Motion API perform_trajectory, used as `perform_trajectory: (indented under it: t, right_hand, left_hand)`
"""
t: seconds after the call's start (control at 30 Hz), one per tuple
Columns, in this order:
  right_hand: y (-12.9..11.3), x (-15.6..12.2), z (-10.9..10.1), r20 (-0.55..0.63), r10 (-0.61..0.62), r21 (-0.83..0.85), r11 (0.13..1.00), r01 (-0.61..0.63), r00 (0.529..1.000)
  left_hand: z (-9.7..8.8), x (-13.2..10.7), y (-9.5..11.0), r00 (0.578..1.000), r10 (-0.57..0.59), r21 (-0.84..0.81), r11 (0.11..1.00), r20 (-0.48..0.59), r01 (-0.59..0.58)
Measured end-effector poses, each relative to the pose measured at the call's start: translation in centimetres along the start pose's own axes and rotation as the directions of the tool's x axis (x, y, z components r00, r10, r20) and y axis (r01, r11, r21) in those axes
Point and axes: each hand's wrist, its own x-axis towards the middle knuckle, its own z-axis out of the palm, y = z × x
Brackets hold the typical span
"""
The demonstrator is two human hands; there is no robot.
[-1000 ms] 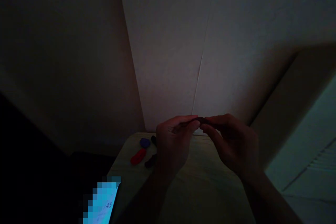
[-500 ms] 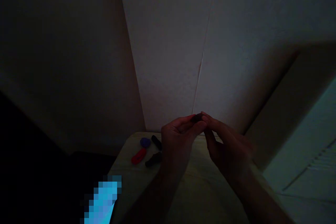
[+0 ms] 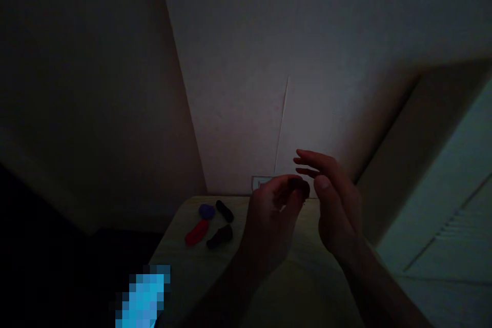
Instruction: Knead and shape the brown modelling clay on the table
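Observation:
My left hand (image 3: 271, 215) is closed in a pinch on a small dark lump (image 3: 303, 187), which looks like modelling clay; its exact shape is hard to make out in the dim light. To its right, my right hand (image 3: 340, 200) is apart from the lump, its fingers stretched out and holding nothing. On the table left of my hands lie a purple lump (image 3: 206, 211), a red elongated piece (image 3: 197, 232), a dark stick-shaped piece (image 3: 224, 211) and another dark piece (image 3: 220, 236), apparently of similar material.
The pale wooden table (image 3: 180, 253) stands against a light wall (image 3: 238, 113) with a wall socket (image 3: 257, 182) low down. A bright pixelated screen-like patch (image 3: 144, 300) is at the lower left. A pale cabinet-like surface (image 3: 442, 220) rises at the right.
My right hand has let go of the dark lump and drawn back to the right, its fingers now spread. The lump stays in my left hand. The view has shifted slightly.

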Motion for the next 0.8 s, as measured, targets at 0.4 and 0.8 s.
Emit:
perform_trajectory:
  t: [0.4, 0.8]
  right_hand:
    - [0.6, -0.7, -0.2, 0.086, -0.357, -0.239, 0.899, 0.367, 0.930]
    - [1.1, -1.0, 3.1, -0.243, 0.055, 0.085, 0.996, -0.035, 0.969]
  left_hand:
    - [0.4, -0.9, -1.0, 0.995, 0.000, 0.241, 0.970, 0.102, -0.025]
    - [1.8, -0.6, -2.0, 0.952, -0.306, -0.529, 0.809, -0.005, 0.257]
